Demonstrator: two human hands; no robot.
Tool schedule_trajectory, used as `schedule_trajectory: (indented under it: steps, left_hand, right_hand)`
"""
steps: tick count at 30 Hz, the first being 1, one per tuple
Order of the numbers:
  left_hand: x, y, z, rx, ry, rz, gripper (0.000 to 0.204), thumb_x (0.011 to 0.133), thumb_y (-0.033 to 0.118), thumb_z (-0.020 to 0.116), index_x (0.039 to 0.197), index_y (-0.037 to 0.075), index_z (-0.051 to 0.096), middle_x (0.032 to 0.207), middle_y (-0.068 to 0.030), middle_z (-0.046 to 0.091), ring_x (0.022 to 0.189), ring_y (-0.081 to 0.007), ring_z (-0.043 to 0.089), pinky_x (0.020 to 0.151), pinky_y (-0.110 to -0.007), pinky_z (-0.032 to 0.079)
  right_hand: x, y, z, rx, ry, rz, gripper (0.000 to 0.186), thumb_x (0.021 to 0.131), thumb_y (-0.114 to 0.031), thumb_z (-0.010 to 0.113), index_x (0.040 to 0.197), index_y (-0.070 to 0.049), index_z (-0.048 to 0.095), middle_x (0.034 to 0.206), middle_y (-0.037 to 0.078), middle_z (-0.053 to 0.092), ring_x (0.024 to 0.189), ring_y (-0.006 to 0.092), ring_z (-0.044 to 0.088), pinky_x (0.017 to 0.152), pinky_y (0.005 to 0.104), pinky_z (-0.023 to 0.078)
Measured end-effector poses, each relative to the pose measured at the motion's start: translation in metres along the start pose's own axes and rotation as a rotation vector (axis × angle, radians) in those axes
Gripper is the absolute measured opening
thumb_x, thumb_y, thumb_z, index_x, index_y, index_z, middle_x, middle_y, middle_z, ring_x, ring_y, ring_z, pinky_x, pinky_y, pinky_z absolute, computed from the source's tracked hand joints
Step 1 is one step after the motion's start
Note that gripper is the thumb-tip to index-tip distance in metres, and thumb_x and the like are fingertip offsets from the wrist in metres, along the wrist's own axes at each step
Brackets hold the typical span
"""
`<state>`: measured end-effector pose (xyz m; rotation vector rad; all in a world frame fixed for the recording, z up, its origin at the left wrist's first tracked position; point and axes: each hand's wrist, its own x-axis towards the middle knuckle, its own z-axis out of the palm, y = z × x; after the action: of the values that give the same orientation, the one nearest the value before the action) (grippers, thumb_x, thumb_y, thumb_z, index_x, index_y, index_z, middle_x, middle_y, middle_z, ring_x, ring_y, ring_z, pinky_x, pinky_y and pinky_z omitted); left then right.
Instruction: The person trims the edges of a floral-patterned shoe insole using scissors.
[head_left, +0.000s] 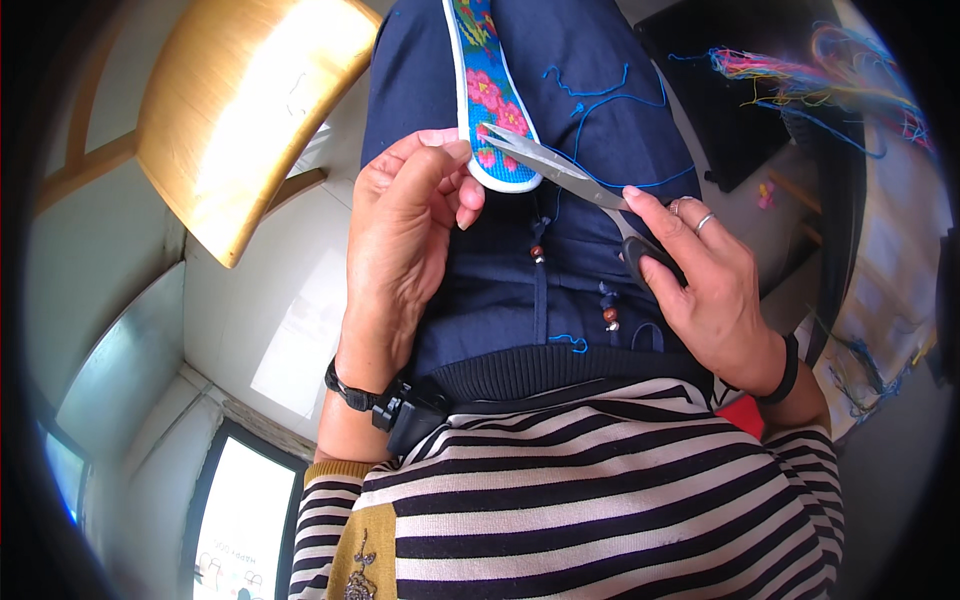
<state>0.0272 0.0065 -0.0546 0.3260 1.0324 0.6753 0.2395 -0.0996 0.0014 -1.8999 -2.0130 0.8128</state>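
An embroidered insole (484, 95), blue with pink flowers and a white edge, lies over my dark blue trousers. My left hand (412, 190) pinches its rounded end at the left edge. In my right hand (700, 275) is a pair of scissors (575, 178) with black handles, its fingers wrapped around them. The blades are slightly parted, and their tips lie over the stitched surface near the rounded end. A blue thread (640, 184) runs from beside the insole across my right thigh and loops there.
A bundle of coloured threads (770, 68) lies at the upper right, with more loose threads (865, 375) below it. A wooden chair or stool panel (245, 95) stands at the upper left. A short blue thread scrap (572, 343) rests on my waistband.
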Motion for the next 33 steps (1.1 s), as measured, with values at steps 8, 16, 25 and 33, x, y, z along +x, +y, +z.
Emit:
schedule_trajectory:
  steps: [8,16,25,33]
  left_hand:
    - [0.0,0.001,-0.008,0.059,0.027,0.058,0.011,0.084,0.004,0.059,0.089,-0.005,0.061,0.069,-0.0071,0.061,0.053,-0.0107,0.055,0.046,-0.021,0.04]
    - [-0.007,0.001,-0.014,0.028,0.021,0.081,0.01,0.085,0.005,0.06,0.09,-0.004,0.061,0.069,-0.0074,0.061,0.054,-0.0112,0.057,0.047,-0.022,0.042]
    - [-0.006,0.001,-0.014,0.091,-0.003,0.077,0.012,0.086,0.007,0.061,0.09,-0.004,0.062,0.071,-0.0073,0.062,0.054,-0.0101,0.057,0.048,-0.021,0.042]
    - [-0.007,0.002,-0.013,0.131,-0.01,0.078,0.012,0.086,0.008,0.061,0.089,-0.004,0.062,0.073,-0.0068,0.063,0.054,-0.0097,0.057,0.048,-0.02,0.042]
  right_hand:
    - [0.005,-0.001,0.001,-0.003,-0.009,-0.012,0.052,0.071,0.001,0.068,0.122,-0.007,0.057,0.088,0.011,0.054,0.067,0.025,0.057,0.058,0.0355,0.047]
    - [0.004,-0.006,-0.002,-0.105,0.006,-0.094,0.058,0.069,0.002,0.07,0.124,-0.008,0.056,0.091,0.014,0.053,0.077,0.0274,0.058,0.06,0.0361,0.05]
    - [0.005,-0.008,-0.005,-0.201,0.025,-0.118,0.059,0.068,0.002,0.07,0.124,-0.009,0.057,0.092,0.013,0.053,0.077,0.0264,0.059,0.058,0.0346,0.051]
    - [0.005,-0.011,-0.008,-0.249,0.045,-0.137,0.056,0.067,0.002,0.069,0.121,-0.009,0.06,0.091,0.013,0.054,0.077,0.0258,0.059,0.058,0.0344,0.051]
